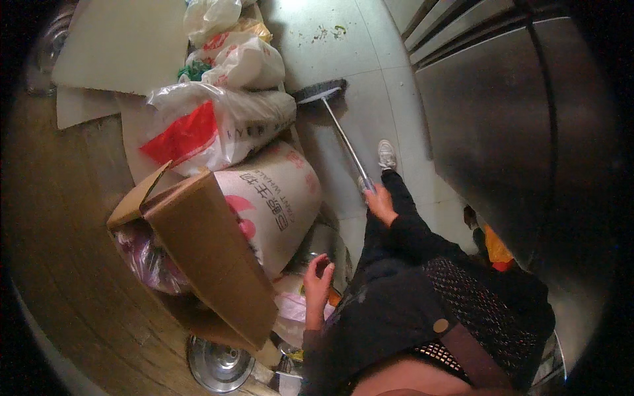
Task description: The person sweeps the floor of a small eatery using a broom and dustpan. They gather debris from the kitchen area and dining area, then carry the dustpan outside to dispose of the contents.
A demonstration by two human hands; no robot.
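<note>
My right hand (380, 204) grips the metal handle of a broom (346, 133). The broom's dark bristle head (322, 91) rests on the tiled floor (396, 89), close beside a large plastic bag (237, 119). Farther ahead on the tiles lie scattered green and brown scraps (331, 32). My left hand (318, 277) holds nothing; its fingers are curled but apart, in the air near a pink-white plastic bag (297, 307). Left of that hand is an open cardboard box (213, 252), with a purple plastic-wrapped bundle (148, 260) showing at its opening.
A printed woven sack (277, 198) and knotted white plastic bags (247, 59) line the left side. Pale boards (124, 44) lie beyond the box. Metal cabinets (495, 109) border the right side. A round metal lid or dish (221, 364) lies at the lower left.
</note>
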